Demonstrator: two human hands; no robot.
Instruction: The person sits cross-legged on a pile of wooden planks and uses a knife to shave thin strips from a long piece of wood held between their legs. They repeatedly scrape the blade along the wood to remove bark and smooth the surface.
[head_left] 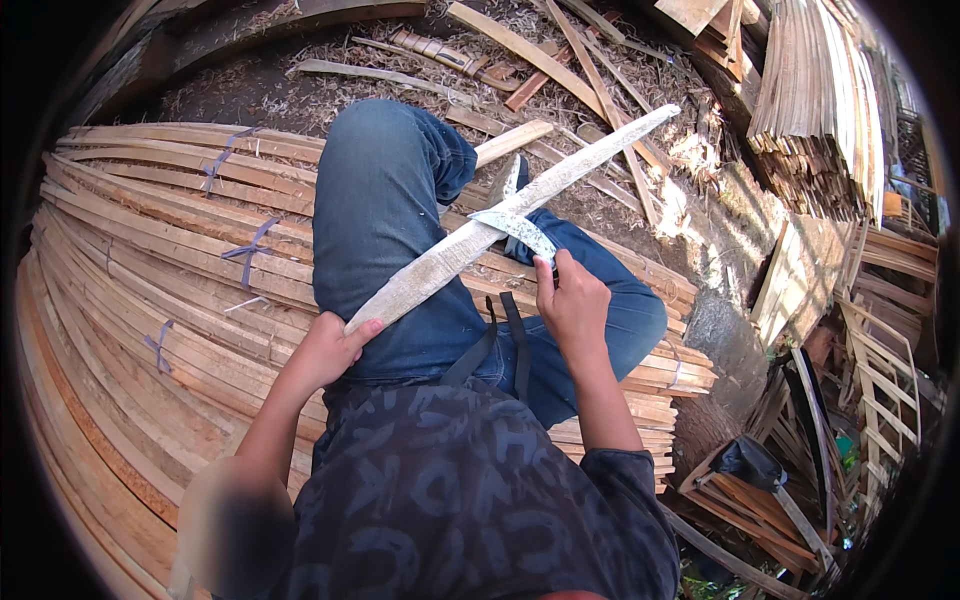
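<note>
A long, rough, pale wooden slat slants across my lap, from my left thigh up to the far right. My left hand is closed round its near end, the thumb on top. In my right hand is a curved knife, its sickle-like, light, speckled blade lying across the slat near the middle. The blade's tip reaches the slat's far-left edge. My right fingers hide whatever handle the knife has. Both legs, in blue jeans, are bent beneath the slat.
I sit on bundled wooden strips bound with purple ties. Shavings and loose boards litter the ground ahead. Stacked slats stand at the far right. Lower right lie wooden frames and a black object.
</note>
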